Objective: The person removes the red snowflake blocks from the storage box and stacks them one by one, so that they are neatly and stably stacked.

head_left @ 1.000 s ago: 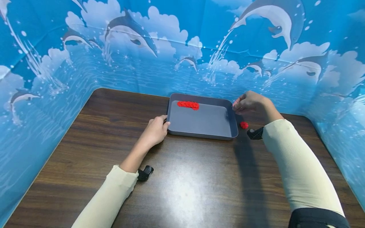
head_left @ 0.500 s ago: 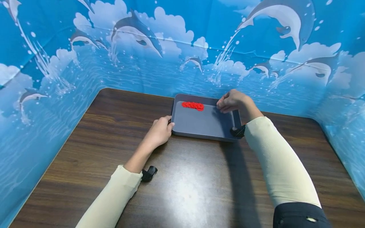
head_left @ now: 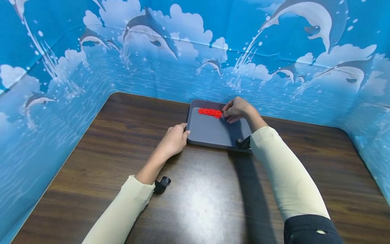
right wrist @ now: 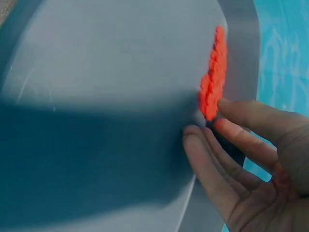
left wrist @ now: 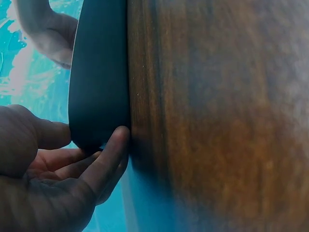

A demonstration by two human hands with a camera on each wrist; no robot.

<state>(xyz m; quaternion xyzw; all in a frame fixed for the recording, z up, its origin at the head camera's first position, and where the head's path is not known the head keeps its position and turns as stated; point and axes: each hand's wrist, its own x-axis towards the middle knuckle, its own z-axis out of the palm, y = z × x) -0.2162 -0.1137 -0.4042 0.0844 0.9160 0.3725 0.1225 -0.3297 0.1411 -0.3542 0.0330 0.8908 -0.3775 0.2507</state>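
Though narrow, red row [head_left: 209, 113] lengthwise in tray [head_left: 210, 130]

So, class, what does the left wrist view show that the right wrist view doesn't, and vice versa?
Only the left wrist view shows the left hand, gripping the tray at its edge, and a wide stretch of wooden tabletop.

Only the right wrist view shows the red pieces lying in the tray.

Both share the tray, the blue backdrop and the right hand, partly hidden in the left view.
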